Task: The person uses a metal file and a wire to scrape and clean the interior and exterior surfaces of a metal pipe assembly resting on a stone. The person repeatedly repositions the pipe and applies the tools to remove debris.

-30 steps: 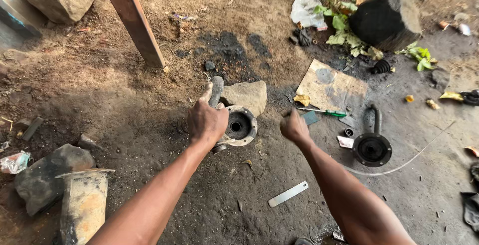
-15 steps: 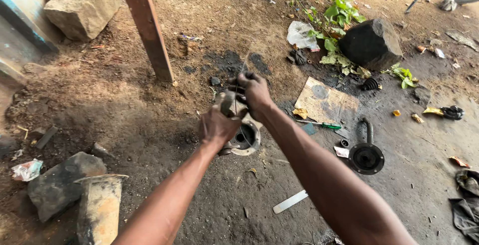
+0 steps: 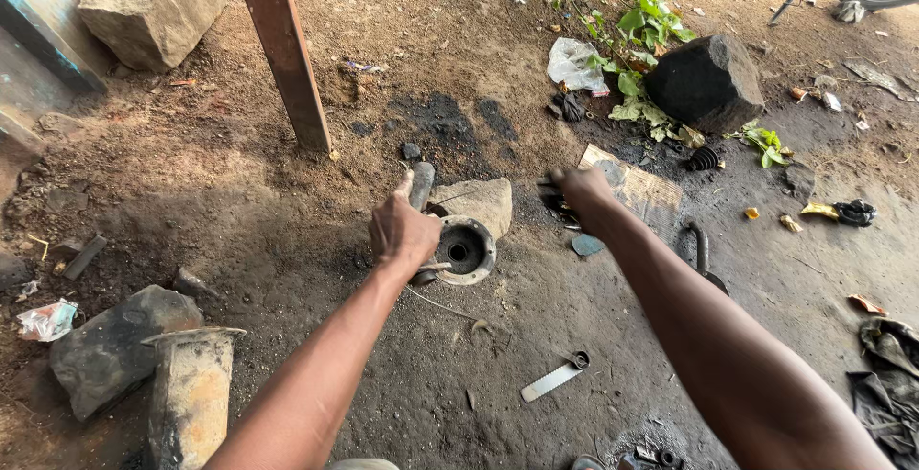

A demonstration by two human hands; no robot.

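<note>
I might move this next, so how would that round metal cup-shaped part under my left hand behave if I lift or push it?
The metal cup-shaped part looks thick-walled, so probably heavy and stiff. Its round body may roll if tipped off the stone beside it. Dark grime suggests a greasy, slippery grip for the left hand.

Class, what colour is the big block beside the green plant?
Black; the block shows best in the head view.

Centre: hub (image 3: 463,249) on the ground, stone (image 3: 479,202) touching behind it.
Upper left: post (image 3: 283,49), boulder (image 3: 153,6).
Lower left: rock (image 3: 110,350).
Upper right: block (image 3: 706,82).
</note>
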